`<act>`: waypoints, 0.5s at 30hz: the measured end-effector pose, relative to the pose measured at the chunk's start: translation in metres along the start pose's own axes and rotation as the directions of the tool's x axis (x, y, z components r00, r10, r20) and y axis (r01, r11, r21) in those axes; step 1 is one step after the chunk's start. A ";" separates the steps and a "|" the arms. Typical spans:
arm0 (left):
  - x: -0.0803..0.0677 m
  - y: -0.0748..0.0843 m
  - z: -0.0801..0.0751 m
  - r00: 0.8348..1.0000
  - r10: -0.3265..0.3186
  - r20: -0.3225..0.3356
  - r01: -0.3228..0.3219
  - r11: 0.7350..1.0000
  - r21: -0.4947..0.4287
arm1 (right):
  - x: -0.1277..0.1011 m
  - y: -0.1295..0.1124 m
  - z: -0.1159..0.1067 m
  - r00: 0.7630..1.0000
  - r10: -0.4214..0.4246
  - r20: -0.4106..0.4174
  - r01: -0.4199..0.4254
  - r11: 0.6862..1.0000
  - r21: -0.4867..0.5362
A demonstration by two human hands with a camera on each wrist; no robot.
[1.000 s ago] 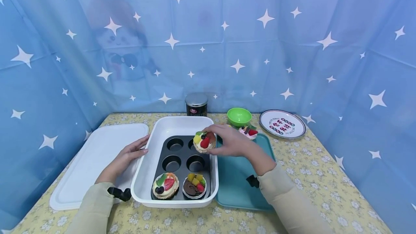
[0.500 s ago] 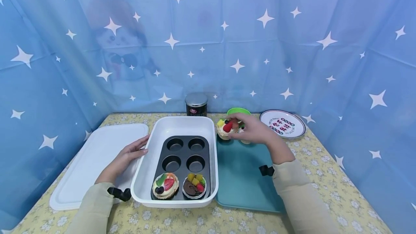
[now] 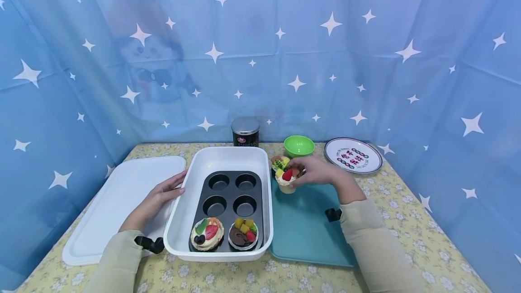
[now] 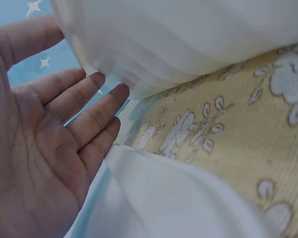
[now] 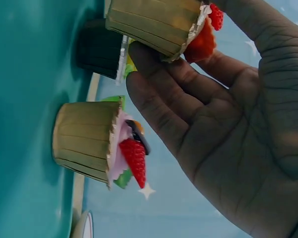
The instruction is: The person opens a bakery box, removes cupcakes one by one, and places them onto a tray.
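My right hand (image 3: 315, 171) pinches a fruit cupcake (image 3: 286, 183) with a strawberry on top, low over the far left part of the teal tray (image 3: 309, 225). In the right wrist view its gold cup (image 5: 154, 25) is tipped sideways between thumb and fingers. Another cupcake (image 3: 278, 162) with green and yellow fruit stands just behind it. A pink-cream cupcake (image 5: 87, 139) stands on the tray close by, hidden by the hand in the head view. My left hand (image 3: 160, 196), fingers extended, touches the left wall of the white container (image 3: 177, 211).
Inside the container lies a dark muffin pan (image 3: 229, 189); a strawberry cupcake (image 3: 207, 234) and a chocolate one (image 3: 243, 234) fill its near cups. A white lid (image 3: 122, 207) lies left. Behind are a coffee tin (image 3: 245, 132), a green bowl (image 3: 299, 146) and a plate (image 3: 353, 155).
My right hand has carried the cupcake from over the muffin pan rightward to the teal tray, then lowered it slightly toward me. The left hand has stayed on the container.
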State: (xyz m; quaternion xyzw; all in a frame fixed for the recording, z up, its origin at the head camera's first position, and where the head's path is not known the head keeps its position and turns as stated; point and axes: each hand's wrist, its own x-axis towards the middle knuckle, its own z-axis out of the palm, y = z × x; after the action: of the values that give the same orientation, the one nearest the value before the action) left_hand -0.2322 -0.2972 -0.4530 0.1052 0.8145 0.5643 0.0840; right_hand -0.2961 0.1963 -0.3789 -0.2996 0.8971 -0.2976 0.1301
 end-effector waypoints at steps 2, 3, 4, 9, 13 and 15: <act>-0.001 0.001 0.000 1.000 0.013 0.011 -0.013 1.000 -0.008 | 0.001 0.002 0.002 1.000 0.014 0.018 -0.015 1.000 0.002; -0.001 0.001 0.000 1.000 0.016 0.015 -0.016 1.000 -0.017 | 0.001 0.002 0.003 0.999 0.021 0.026 -0.021 1.000 0.003; -0.001 0.002 0.000 1.000 0.017 0.017 -0.016 1.000 -0.024 | 0.002 0.003 0.004 0.999 0.029 0.033 -0.029 1.000 0.004; 0.001 0.002 0.001 1.000 0.021 0.021 -0.021 0.999 -0.036 | 0.002 0.004 0.007 0.997 0.028 0.078 -0.029 1.000 0.006; 0.000 0.001 0.001 1.000 0.013 0.013 -0.013 0.999 -0.030 | 0.002 0.002 0.009 0.995 0.026 0.098 -0.025 1.000 -0.019; 0.000 0.001 0.001 1.000 0.007 0.009 -0.007 1.000 -0.026 | 0.002 0.001 0.009 0.994 0.036 0.101 -0.034 0.999 -0.023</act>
State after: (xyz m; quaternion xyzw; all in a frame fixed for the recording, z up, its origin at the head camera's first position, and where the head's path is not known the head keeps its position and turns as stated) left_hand -0.2317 -0.2959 -0.4521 0.1095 0.8063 0.5748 0.0869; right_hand -0.2941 0.1918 -0.3870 -0.2999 0.8976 -0.2699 0.1776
